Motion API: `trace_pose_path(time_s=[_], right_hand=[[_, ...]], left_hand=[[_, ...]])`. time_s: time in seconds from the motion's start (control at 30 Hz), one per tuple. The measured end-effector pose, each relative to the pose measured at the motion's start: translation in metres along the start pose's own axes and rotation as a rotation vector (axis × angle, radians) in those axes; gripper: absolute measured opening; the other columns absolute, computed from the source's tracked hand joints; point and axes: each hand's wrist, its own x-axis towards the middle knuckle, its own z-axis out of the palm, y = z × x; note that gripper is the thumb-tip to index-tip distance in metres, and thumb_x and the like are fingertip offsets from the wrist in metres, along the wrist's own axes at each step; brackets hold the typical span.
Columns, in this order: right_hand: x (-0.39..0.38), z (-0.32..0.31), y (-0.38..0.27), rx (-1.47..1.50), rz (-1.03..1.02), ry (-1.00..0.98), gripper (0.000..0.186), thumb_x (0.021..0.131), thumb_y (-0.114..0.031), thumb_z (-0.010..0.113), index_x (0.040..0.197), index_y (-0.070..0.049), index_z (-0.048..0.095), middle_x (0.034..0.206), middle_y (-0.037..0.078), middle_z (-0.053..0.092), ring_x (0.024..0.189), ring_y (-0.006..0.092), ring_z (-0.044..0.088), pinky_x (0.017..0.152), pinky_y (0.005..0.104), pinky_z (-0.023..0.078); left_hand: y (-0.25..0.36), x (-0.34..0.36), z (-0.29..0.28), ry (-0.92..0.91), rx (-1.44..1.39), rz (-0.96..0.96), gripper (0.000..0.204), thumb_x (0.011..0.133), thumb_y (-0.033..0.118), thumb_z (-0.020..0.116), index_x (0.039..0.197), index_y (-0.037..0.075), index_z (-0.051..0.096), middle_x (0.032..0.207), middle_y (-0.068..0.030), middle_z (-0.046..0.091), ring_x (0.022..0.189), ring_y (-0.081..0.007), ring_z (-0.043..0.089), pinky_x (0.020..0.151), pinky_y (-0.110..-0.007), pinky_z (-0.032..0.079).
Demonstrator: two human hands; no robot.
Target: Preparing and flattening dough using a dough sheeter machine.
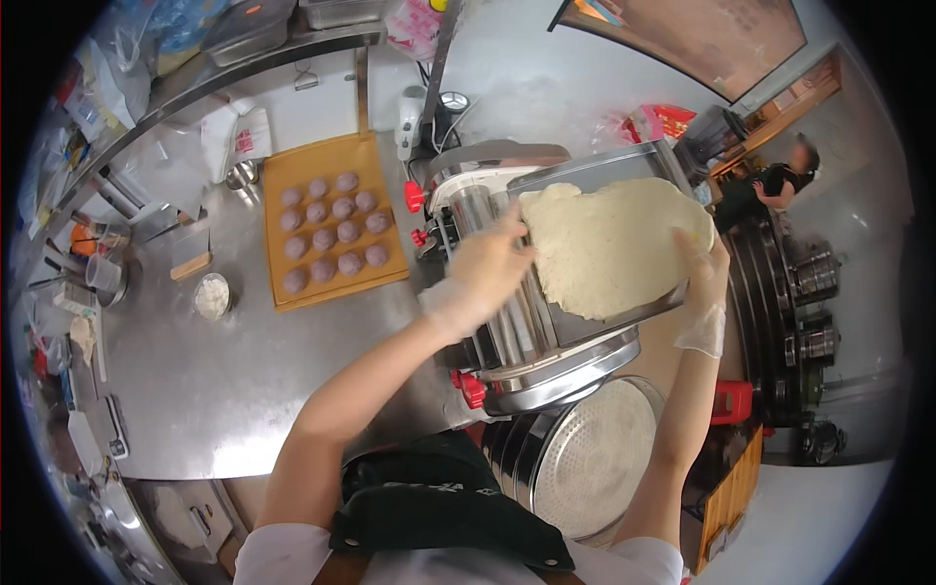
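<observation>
Wide, pale cream sheet of rolled dough (609,244), matte and slightly pitted, irregular edge, lies draped over the tilted steel tray of a stainless dough-rolling machine (526,331) at centre frame. Machine body is brushed metal with ribbed rollers; three red knobs show on its left flank, at 9 and 7 o'clock from the rollers.

Left hand (487,263), in a thin clear glove, presses flat on the dough's left edge, fingers spread and curled over the rim. Right hand (704,278), also gloved, supports the dough's right edge from beneath; the fingertips are hidden behind the sheet, so how tightly it grips cannot be told.

At 10 o'clock from the machine, an orange-brown rectangular board (331,219) carries twelve small purple dough balls (334,234), smooth and round, in rough rows. At 9 o'clock, a small round bowl of white flour (212,295) sits on the scuffed stainless steel worktop (234,390).

At 6 o'clock below the machine, a stack of round perforated metal trays (585,458); the count is hard to make out, and the lower rim is cut off by the dark apron.

At 2 o'clock, far off, another person in dark clothing (770,185), blurred.
</observation>
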Motion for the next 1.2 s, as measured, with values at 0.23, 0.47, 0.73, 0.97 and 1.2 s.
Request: trace_pose_path(time_s=[0.23,0.47,0.73,0.97,1.2], right_hand=[[0.008,-0.005,0.008,-0.067,0.071,-0.083,0.040,0.083,-0.009,0.067,0.120,0.003,0.058,0.107,0.008,0.065,0.093,0.0145,0.062,0.084,0.0269,0.047],[0.001,0.015,0.010,0.060,0.328,-0.218,0.038,0.083,-0.010,0.067,0.118,0.002,0.058,0.106,0.009,0.065,0.092,0.0164,0.063,0.082,0.0286,0.048],[-0.027,0.037,0.016,-0.688,-0.341,0.203,0.056,0.080,-0.006,0.070,0.132,-0.002,0.048,0.124,0.016,0.057,0.115,0.0297,0.054,0.098,0.0382,0.041],[-0.095,0.115,-0.003,-0.812,-0.663,0.137,0.067,0.076,-0.003,0.072,0.136,-0.007,0.044,0.133,0.014,0.050,0.126,0.0353,0.043,0.105,0.0453,0.034],[-0.110,0.142,-0.002,-0.814,-0.758,0.166,0.062,0.075,0.002,0.068,0.132,-0.004,0.046,0.129,0.014,0.053,0.124,0.0357,0.045,0.104,0.0448,0.033]], left_hand=[[-0.041,-0.037,-0.065,0.209,-0.525,-0.322,0.032,0.095,0.011,0.054,0.127,0.009,0.052,0.097,-0.0063,0.067,0.072,-0.0102,0.062,0.065,-0.023,0.049],[-0.061,-0.067,-0.053,0.188,-0.718,-0.371,0.026,0.095,0.009,0.050,0.121,0.006,0.056,0.096,-0.0063,0.067,0.070,-0.0088,0.061,0.062,-0.020,0.046],[-0.080,-0.100,-0.075,0.253,-0.723,-0.481,0.023,0.095,0.011,0.051,0.115,0.006,0.060,0.094,-0.0053,0.068,0.069,-0.0081,0.061,0.063,-0.020,0.046],[-0.107,-0.123,-0.071,0.228,-0.791,-0.587,0.024,0.096,0.015,0.051,0.117,0.005,0.059,0.095,-0.0066,0.067,0.072,-0.0102,0.062,0.066,-0.021,0.047],[-0.118,-0.130,-0.073,0.176,-0.845,-0.603,0.024,0.095,0.015,0.052,0.115,0.004,0.058,0.093,-0.0077,0.067,0.072,-0.0118,0.063,0.066,-0.023,0.049]])
